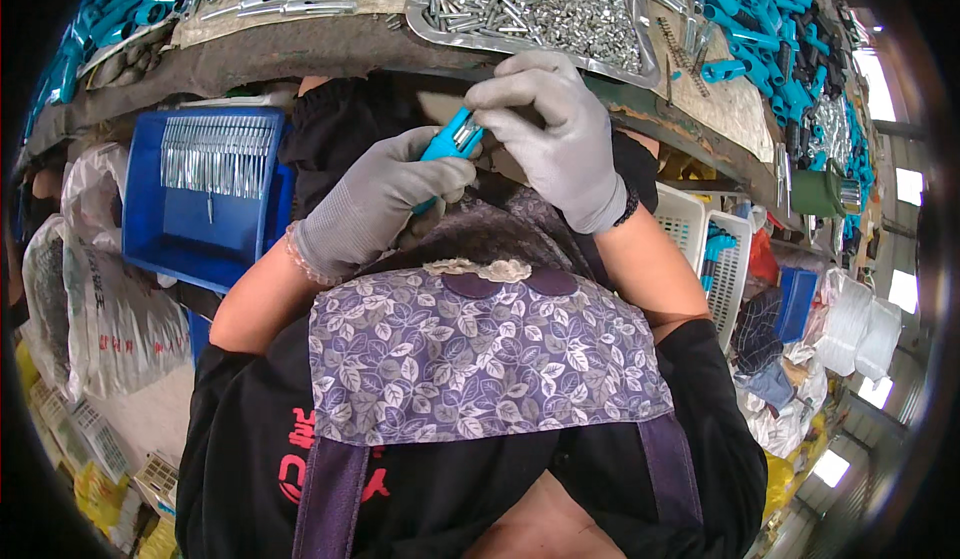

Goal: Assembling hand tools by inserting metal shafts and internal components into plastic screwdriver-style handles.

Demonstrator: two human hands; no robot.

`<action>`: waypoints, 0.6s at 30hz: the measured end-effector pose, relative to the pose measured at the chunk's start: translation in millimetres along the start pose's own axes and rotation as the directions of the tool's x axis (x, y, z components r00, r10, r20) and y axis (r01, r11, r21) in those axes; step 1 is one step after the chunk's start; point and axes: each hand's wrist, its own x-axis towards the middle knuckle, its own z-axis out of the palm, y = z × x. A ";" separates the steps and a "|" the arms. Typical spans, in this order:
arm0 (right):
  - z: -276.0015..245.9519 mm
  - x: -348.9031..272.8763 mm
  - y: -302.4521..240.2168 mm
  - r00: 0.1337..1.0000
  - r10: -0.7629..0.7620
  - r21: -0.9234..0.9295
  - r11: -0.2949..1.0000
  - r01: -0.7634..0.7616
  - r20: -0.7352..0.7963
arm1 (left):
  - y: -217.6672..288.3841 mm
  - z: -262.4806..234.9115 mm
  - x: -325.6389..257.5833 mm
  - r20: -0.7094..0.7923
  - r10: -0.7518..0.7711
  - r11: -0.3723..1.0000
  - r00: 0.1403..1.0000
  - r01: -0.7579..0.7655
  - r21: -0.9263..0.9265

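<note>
My left hand [400, 184], in a grey knit glove, is closed around a teal plastic handle [440, 147]. The handle slants up to the right, with shiny metal [463, 135] showing in its open upper part. At that upper end the fingertips of my gloved right hand [555, 124] pinch in against the handle. Whether a small part sits between those fingertips is hidden. Both hands are held over my lap, just short of the bench edge.
A metal tray [425, 24] of small pins and rods lies on the bench ahead. Teal plastic parts [745, 19] are heaped at the right. To the left, a blue bin [180, 244] holds a row of metal rods. White baskets [735, 259] stand at my right.
</note>
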 end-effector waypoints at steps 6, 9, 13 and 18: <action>5.6 -5.1 -14.5 0.966 -0.249 -0.026 0.968 0.251 0.067 | -9.2 -7.6 3.0 0.069 0.019 0.998 0.997 -0.014 -0.069; -2.4 -19.4 -10.1 0.938 -0.228 -0.166 0.947 0.276 0.262 | -20.8 -2.4 6.8 0.135 0.100 0.982 0.986 -0.076 -0.173; -9.1 -20.6 -10.0 0.953 -0.257 -0.177 0.943 0.283 0.158 | -28.1 2.6 11.2 0.142 0.173 0.980 0.975 -0.156 -0.120; -20.8 -25.5 -8.7 0.894 0.235 0.173 0.932 -0.318 0.382 | -27.4 -2.9 8.4 0.191 0.209 0.940 0.959 -0.251 0.230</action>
